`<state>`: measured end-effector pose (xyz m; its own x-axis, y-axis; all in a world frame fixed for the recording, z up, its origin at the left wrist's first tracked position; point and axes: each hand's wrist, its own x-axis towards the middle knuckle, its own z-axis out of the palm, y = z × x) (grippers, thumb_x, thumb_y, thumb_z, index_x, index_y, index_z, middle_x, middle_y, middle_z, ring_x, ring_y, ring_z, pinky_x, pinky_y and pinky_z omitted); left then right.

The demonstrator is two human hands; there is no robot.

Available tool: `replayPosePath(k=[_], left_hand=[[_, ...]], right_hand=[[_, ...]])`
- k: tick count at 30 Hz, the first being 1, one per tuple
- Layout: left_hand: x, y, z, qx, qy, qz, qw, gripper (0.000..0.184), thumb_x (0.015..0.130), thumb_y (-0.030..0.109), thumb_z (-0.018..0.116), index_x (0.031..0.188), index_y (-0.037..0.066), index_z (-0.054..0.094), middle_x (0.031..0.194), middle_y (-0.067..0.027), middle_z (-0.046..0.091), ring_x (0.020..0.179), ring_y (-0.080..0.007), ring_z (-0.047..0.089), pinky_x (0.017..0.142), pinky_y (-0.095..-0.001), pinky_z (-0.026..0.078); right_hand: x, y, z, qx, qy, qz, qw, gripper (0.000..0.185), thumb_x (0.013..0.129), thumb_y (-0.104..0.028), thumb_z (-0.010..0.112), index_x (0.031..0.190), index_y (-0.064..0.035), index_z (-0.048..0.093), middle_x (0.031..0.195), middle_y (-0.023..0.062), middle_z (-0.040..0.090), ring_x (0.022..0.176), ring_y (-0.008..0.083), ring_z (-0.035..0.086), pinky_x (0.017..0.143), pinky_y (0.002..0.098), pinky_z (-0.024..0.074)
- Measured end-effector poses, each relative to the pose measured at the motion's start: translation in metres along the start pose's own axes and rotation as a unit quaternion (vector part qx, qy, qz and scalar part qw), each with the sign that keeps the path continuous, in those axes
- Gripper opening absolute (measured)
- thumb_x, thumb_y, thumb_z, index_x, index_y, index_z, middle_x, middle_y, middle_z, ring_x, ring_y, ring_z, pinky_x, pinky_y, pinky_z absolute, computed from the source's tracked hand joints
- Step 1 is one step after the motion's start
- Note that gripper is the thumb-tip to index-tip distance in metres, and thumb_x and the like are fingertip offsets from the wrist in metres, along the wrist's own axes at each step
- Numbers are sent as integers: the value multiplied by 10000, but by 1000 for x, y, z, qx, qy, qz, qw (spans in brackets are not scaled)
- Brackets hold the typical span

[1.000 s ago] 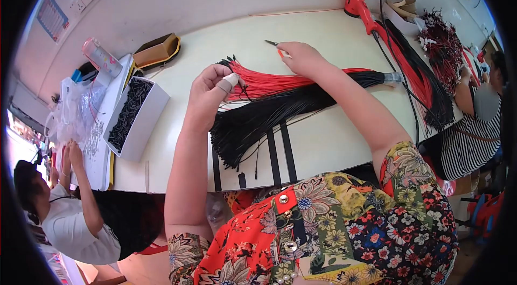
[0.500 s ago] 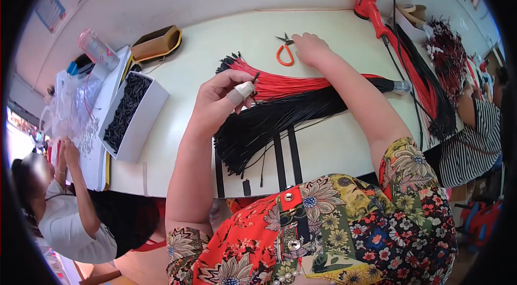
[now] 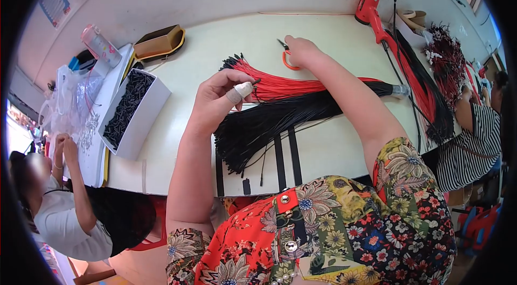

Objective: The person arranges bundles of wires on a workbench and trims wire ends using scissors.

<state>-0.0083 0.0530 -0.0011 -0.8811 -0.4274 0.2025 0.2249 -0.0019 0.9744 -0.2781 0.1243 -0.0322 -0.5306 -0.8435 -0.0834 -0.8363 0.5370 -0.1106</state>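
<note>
My left hand [image 3: 218, 96], with white wrapping on the thumb, pinches a short black piece [image 3: 256, 81] between thumb and fingers. It hovers over the tip end of a bundle of red wires [image 3: 293, 82] and black wires [image 3: 274, 115] lying on the table. Farther back, my right hand [image 3: 301, 51] is closed over a pair of scissors [image 3: 285, 60] with orange handles. The fingers hide most of the scissors; a blade tip and part of one handle loop show.
To the left stands a white box [image 3: 153, 103] full of short black pieces, with a brown tray [image 3: 159, 42] behind it. A red heat gun [image 3: 369, 7] and more wires [image 3: 417, 77] are at the right. One person sits on each side.
My right hand has moved slightly left and closed over the scissors, which have shifted and turned a little. My left hand keeps its pinch and has hardly moved.
</note>
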Motion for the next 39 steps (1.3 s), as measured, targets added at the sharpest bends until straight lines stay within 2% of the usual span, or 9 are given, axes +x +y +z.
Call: replayPosePath(k=[3,6,9,12,17,20,23,29,39], left_hand=[[0,-1,-2,8,-14,17,1000,121,871,39,598,986,15,625,805,-57,620,712,-121,607,560,-228,460],[0,0,-2,4,-12,29,1000,136,876,35,580,1003,14,623,848,-64,622,742,-125,609,579,-231,467],[1,-2,-2,-16,3,38,999,150,882,29,558,1018,12,620,889,-70,624,770,-133,610,597,-235,475],[1,1,4,-17,23,40,999,156,883,27,552,1023,9,619,900,-73,628,772,-134,611,599,-240,479],[-1,-3,-5,25,72,13,997,133,880,38,596,1005,6,630,799,-53,632,677,-104,597,527,-213,459],[-4,-1,0,20,77,17,997,127,875,46,620,995,8,640,736,-38,619,609,-83,570,475,-194,425],[-7,-1,5,50,86,30,995,137,876,53,623,1004,11,644,734,-37,613,590,-74,553,458,-187,404],[-9,1,7,67,81,41,994,170,857,61,658,1023,26,647,732,-7,600,614,-58,550,484,-178,404],[-10,1,9,69,77,52,993,136,849,43,661,984,32,661,813,-25,609,624,-62,539,510,-187,425]], right_hand=[[-7,13,-5,137,34,9,990,497,761,-8,578,1246,-25,469,926,169,634,843,287,644,720,375,518],[-39,19,-17,491,57,-12,869,529,758,-27,628,1259,-13,460,760,80,579,634,154,577,562,290,468],[-75,13,-28,567,65,-43,820,471,781,-50,653,1228,-15,509,737,15,534,561,61,505,504,217,419],[-98,5,-30,610,25,-52,790,379,804,-65,652,1170,-22,564,742,10,542,538,54,496,477,204,396],[-127,-38,-39,506,90,-164,842,307,817,26,605,1122,-5,588,808,-23,518,693,9,482,634,155,402],[-138,-50,-43,380,148,-259,875,327,774,-51,660,1095,-24,604,789,53,573,668,130,541,616,255,456],[-141,-53,-40,326,192,-298,876,325,744,-49,725,1046,-44,606,720,26,496,594,104,459,544,233,390],[-144,-58,-39,293,216,-299,882,337,728,-133,770,1013,-49,610,685,30,494,560,128,454,504,264,382],[-148,-59,-41,251,242,-305,886,343,726,-156,768,1012,-44,615,675,40,496,551,155,470,504,287,389]])
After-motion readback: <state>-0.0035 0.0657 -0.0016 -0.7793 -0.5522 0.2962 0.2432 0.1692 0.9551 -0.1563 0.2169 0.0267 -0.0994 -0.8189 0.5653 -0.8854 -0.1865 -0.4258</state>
